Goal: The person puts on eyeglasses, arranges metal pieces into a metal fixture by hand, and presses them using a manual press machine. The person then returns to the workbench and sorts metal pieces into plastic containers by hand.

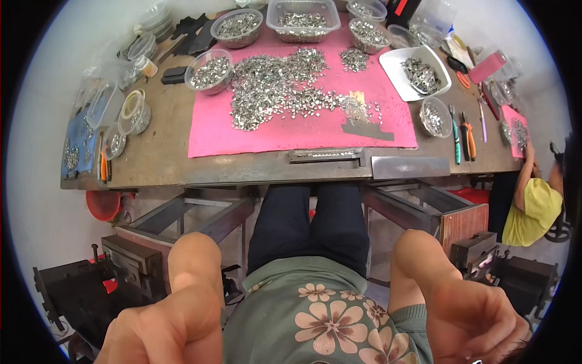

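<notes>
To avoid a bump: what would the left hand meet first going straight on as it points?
Nothing visible: the left hand points toward the lower edge, seemingly free as far as shown. Depth is unclear; beyond the edge, I cannot tell.

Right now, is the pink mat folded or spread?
Spread. The pink mat lies flat on the table, with loose metal pieces scattered directly over it.

The camera is sitting on the left side of the person's head, and it is looking down and a bit forward. It is seeing so wide that straight lines are bending near the round, black edge. The left hand (160, 327), right hand (476, 315) and green shirt (315, 273) are looking big and close. The table (163, 121) is lying farther away.
</notes>
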Demonstrator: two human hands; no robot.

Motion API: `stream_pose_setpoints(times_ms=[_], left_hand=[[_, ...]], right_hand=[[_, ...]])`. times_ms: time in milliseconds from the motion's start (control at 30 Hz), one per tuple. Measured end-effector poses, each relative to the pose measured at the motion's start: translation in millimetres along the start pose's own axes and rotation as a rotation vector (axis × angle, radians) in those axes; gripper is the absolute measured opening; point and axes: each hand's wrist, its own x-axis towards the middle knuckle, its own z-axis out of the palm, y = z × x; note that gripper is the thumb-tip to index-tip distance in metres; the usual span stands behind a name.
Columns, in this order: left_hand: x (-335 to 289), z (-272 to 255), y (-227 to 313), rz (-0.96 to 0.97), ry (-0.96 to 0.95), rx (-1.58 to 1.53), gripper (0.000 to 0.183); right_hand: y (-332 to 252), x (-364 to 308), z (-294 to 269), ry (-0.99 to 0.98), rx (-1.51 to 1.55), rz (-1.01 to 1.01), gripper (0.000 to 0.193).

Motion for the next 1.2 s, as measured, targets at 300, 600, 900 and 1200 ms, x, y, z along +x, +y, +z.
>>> stream_pose_setpoints(times_ms=[300, 600, 900, 1200], left_hand=[[-21, 8, 8, -0.116, 0.124, 0.083, 0.035], [-306, -46, 13, -1.473, 0.515, 0.684, 0.017], [-499, -81, 132, -2.389, 1.508, 0.224, 0.023], [-577, -108, 141, -2.195, 1.383, 0.415, 0.023]], right_hand=[[-41, -26, -11, 0.176, -0.213, -0.022, 0.030], [-157, -305, -115, 0.268, -1.282, 1.608, 0.015], [-252, -489, -145, 0.860, -0.109, 2.367, 0.051], [-24, -537, -300, 0.522, -0.131, 2.367, 0.051]])
